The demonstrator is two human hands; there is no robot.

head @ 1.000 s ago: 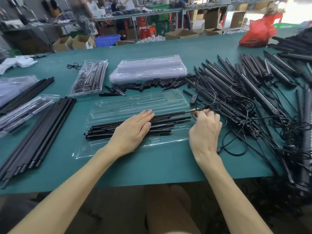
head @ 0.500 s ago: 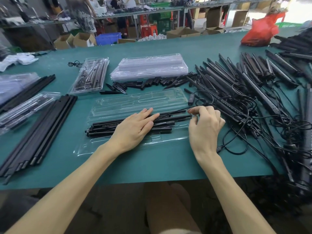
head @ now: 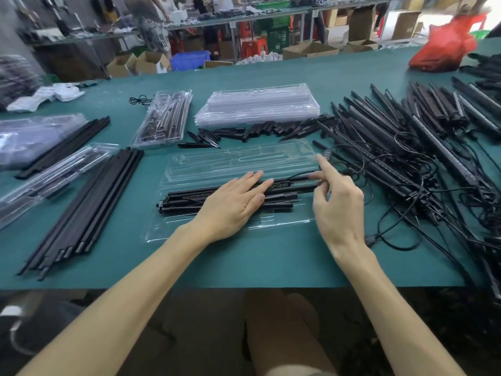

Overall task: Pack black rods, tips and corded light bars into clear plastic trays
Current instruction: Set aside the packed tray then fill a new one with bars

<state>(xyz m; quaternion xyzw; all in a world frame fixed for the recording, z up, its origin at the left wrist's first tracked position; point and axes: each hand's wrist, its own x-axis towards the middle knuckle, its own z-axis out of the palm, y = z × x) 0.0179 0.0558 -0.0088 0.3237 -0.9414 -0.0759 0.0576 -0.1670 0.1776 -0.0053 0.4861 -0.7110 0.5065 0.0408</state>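
Observation:
An open clear plastic tray (head: 238,164) lies in front of me on the green table. Its near half holds black rods and a corded light bar (head: 187,198). My left hand (head: 233,204) lies flat on those rods, fingers straight, pressing them down. My right hand (head: 336,199) hovers at the tray's right end, index finger stretched up toward the lid's corner, the other fingers loosely bent near the rod ends. A thin black cord (head: 295,176) runs past its fingertips; whether the fingers pinch it is unclear.
A tangled heap of corded light bars (head: 406,147) fills the right side. Black tips (head: 271,130) lie behind the tray, with a stack of clear trays (head: 257,107) beyond. Long black rods (head: 86,196) and packed trays (head: 165,118) lie left. A red bag (head: 444,47) sits far right.
My right hand has lifted from the rod ends and cord, opening and raising its index finger toward the lid's right corner. The left hand stays flat on the rods.

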